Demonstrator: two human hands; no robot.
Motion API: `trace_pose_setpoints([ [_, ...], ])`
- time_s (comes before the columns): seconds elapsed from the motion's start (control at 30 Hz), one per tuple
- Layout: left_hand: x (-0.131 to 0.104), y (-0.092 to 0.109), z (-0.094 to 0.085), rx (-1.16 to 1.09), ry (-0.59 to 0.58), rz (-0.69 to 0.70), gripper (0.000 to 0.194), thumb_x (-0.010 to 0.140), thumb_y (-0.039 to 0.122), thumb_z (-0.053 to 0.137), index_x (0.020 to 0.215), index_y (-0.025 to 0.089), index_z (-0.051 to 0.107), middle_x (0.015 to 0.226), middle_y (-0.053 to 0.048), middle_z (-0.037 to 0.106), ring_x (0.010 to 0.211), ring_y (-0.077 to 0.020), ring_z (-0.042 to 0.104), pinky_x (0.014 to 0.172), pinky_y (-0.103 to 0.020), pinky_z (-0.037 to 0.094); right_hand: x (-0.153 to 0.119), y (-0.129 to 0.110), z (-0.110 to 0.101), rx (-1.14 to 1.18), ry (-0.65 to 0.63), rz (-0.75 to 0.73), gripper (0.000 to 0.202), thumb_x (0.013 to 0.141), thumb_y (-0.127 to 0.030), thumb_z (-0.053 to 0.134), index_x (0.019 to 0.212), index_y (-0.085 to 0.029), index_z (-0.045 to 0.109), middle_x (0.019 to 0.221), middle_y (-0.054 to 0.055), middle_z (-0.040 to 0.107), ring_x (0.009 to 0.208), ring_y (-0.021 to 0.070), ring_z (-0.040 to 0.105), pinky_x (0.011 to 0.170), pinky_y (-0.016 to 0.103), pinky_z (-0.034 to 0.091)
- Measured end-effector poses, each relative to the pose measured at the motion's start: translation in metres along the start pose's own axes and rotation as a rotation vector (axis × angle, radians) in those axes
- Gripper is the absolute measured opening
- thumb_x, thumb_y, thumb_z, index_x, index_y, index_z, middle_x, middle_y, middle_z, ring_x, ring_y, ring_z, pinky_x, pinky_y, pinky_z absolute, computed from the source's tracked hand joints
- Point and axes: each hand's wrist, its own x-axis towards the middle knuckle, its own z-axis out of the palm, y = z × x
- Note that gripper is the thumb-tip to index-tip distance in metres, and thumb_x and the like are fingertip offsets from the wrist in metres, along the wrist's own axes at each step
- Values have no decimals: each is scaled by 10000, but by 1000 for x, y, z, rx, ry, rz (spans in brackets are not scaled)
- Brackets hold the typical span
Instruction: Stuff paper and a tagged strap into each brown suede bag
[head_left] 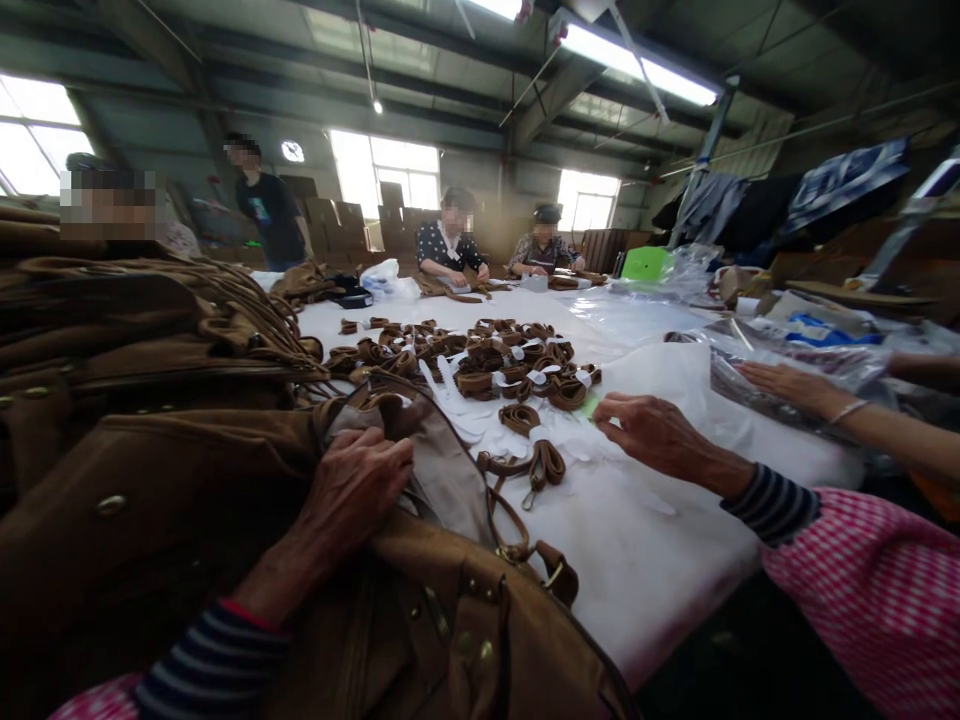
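Note:
A brown bag with metal fittings lies in front of me, its zipped opening showing a grey lining. My left hand is closed on the bag at this opening, its fingertips partly hidden. To the right, my right hand hovers over the white table with curled, closed fingers. Beside those fingertips shows a small green piece; whether they grip it is unclear. Just left of it lies a coiled brown strap with a metal clip and a white band.
Many coiled straps are heaped mid-table. A tall pile of brown bags rises at the left. A co-worker's hand rests on clear plastic bags at the right. Other people sit at the far side, near a green box.

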Motion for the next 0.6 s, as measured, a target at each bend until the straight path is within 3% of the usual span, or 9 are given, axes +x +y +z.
trace_pose_setpoints([
  [0.17,0,3,-3,-13,-20,-22,177,931,232,550,777,228,636,753,-39,639,785,-236,572,800,-372,367,1,-13,5,28,-45,-18,210,977,-218,471,871,-214,652,852,20,696,783,177,646,711,274,380],
  [0.33,-1,4,-2,-12,5,-10,166,928,218,555,784,225,637,749,-38,648,798,-239,581,808,-377,366,36,-9,17,-33,-98,70,217,973,-215,473,879,-209,669,882,41,715,824,186,650,675,270,352],
  [0.47,-1,2,-1,-49,16,-16,167,915,200,557,773,227,640,741,-37,642,795,-237,576,810,-376,367,61,-3,28,-34,-179,112,233,956,-322,561,802,-196,683,814,43,716,749,181,639,620,265,330],
  [0.6,0,2,-1,-66,-1,-33,162,908,209,569,763,229,639,746,-40,624,788,-237,573,818,-381,378,54,-6,23,-30,-145,113,225,980,-311,530,858,-203,684,877,39,728,804,181,646,658,267,352],
])
